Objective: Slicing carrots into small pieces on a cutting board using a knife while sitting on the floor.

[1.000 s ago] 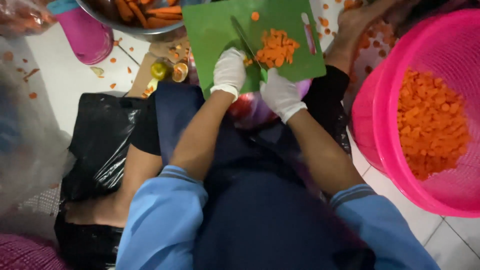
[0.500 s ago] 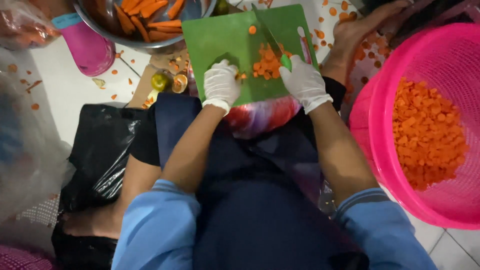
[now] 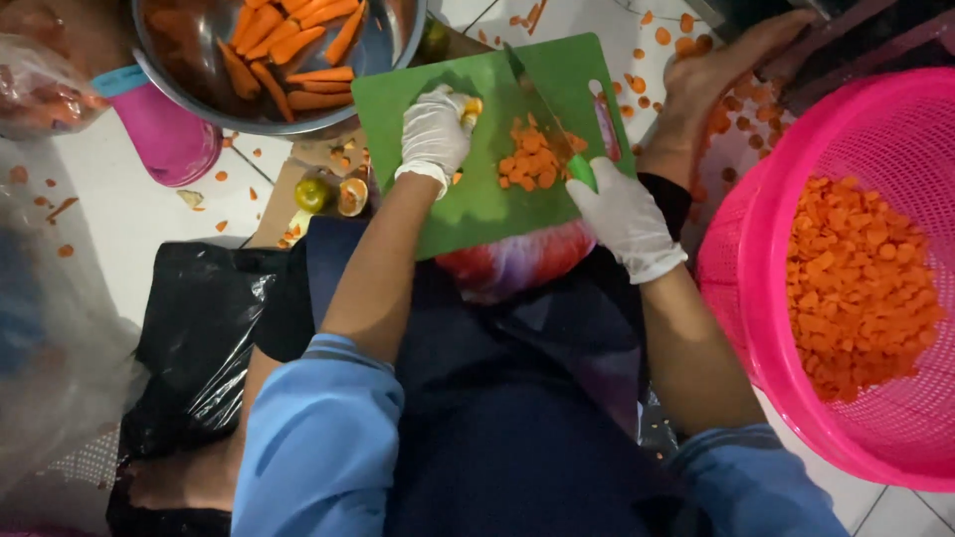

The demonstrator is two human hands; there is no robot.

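On the green board [image 3: 477, 214], resting across the person's lap, the gloved left hand [image 3: 434, 134] curls closed around a carrot stub [image 3: 472, 105] near the board's far middle. Gloved right hand [image 3: 625, 219] grips a knife [image 3: 542, 114] by its green handle at the board's right edge, blade running diagonally away toward the far edge, just right of the stub. Carrot slices [image 3: 532, 159] lie between the hands. A pink basket [image 3: 846, 268] of slices sits right.

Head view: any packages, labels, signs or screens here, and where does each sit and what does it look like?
No labels, signs or screens show.
Clear plastic bag: top left corner, crumpled, orange pieces inside.
Black plastic bag: on the floor, left of the person's lap, glossy and wrinkled.
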